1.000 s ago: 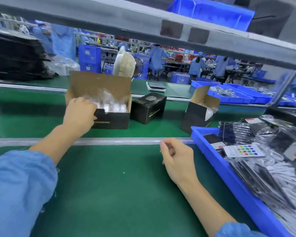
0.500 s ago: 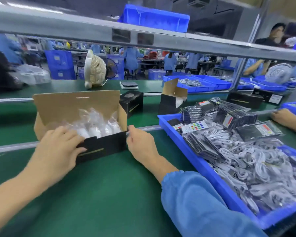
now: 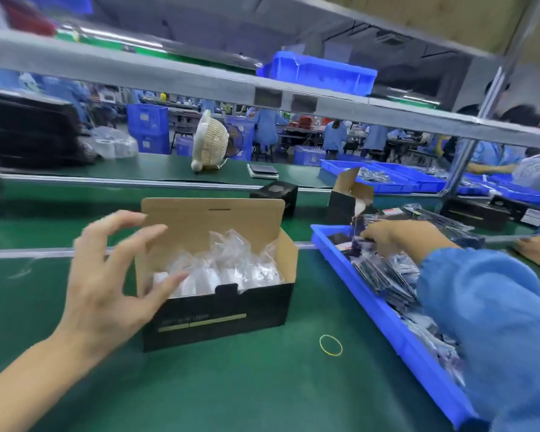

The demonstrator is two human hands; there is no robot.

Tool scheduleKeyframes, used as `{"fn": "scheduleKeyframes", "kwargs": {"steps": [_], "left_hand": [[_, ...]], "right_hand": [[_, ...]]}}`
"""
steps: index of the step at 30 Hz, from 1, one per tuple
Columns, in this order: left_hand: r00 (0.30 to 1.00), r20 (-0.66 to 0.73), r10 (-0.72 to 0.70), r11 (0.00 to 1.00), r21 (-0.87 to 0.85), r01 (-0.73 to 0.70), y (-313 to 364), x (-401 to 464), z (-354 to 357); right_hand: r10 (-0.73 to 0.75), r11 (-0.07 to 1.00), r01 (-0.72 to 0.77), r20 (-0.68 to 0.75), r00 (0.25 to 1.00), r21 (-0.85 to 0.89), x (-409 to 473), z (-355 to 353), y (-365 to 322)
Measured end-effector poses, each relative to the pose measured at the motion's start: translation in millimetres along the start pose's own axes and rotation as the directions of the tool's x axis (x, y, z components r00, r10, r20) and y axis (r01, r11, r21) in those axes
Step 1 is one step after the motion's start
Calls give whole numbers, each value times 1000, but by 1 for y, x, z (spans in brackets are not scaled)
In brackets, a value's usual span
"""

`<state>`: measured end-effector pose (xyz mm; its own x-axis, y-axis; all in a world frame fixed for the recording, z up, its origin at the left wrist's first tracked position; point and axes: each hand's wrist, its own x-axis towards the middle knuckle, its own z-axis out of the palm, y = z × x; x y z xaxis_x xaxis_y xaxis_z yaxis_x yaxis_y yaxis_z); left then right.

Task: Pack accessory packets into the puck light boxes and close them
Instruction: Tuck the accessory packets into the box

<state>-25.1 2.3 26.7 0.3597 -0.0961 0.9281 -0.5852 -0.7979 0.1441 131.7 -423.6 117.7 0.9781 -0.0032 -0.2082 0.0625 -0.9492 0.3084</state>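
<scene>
Head view. A blue bin [image 3: 396,333] of dark accessory packets [image 3: 384,277] lies right of the open puck light box [image 3: 219,310]; a yellow rubber band [image 3: 330,345] lies on the green mat [image 3: 231,385] in front. The box sits at centre — long axis left to right, raised lid flap at the far side, bagged lights inside. Left hand [image 3: 106,285] hovers at its left end, fingers spread, holding nothing. Right hand [image 3: 396,236] reaches into the bin — it pinches a dark packet [image 3: 357,227].
</scene>
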Motion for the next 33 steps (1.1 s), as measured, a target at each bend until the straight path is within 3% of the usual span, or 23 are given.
{"fn": "scheduleKeyframes", "kwargs": {"steps": [1,2,3,4,6,9,11,14,17,20,23,24,26,27,28,30,31,33], "left_hand": [[977,61,-205,972,-106,210,-5,-1,-6],[899,204,-387,873,-232,429,-7,-2,-9],[801,366,-473,744,-321,586,-8,-7,-8],[748,481,-458,669,-368,646,-10,-14,-3],[757,537,-371,650,-433,625,-10,-25,6],[773,505,-384,627,-472,620,-2,-26,14],[784,492,-378,628,-486,608,2,-27,18],[785,474,-399,597,-516,614,8,-28,21],[775,473,-419,582,-515,629,11,-29,22],[764,471,-442,575,-506,644,14,-29,21],[760,481,-437,551,-524,649,15,-28,20],[758,490,-431,548,-526,651,14,-27,20],[751,521,-406,538,-528,657,13,-28,20],[747,538,-390,534,-529,660,12,-28,21],[740,557,-377,528,-527,666,11,-28,21],[721,591,-362,515,-518,683,10,-28,23],[717,597,-359,516,-513,686,11,-29,23],[721,589,-366,529,-506,682,13,-29,21]], "right_hand": [[-23,1000,23,-3,1000,-22,-4,0,6],[-42,998,40,-40,998,-37,-8,-2,10],[-51,998,48,-85,995,-36,-13,-5,14],[-52,998,54,-130,990,10,-21,-10,18],[-31,990,64,-258,966,122,-39,-21,28],[21,980,74,-466,885,185,-74,-18,41],[-29,980,116,-452,891,165,-95,2,36],[-69,974,133,-317,946,185,-106,43,19],[-12,954,136,-418,908,268,-102,61,24],[82,979,-15,-325,942,203,-100,61,24],[187,950,-110,-250,950,293,-100,55,21],[218,948,-142,-258,941,284,-105,47,18],[243,963,-161,-429,870,218,-117,22,14],[212,968,-87,-571,793,237,-127,5,6],[142,954,91,-697,703,286,-139,-13,-9],[-92,807,533,-836,542,256,-160,-48,-53],[-224,723,662,-841,493,196,-165,-62,-80],[-444,661,746,-760,475,81,-160,-80,-137]]}}
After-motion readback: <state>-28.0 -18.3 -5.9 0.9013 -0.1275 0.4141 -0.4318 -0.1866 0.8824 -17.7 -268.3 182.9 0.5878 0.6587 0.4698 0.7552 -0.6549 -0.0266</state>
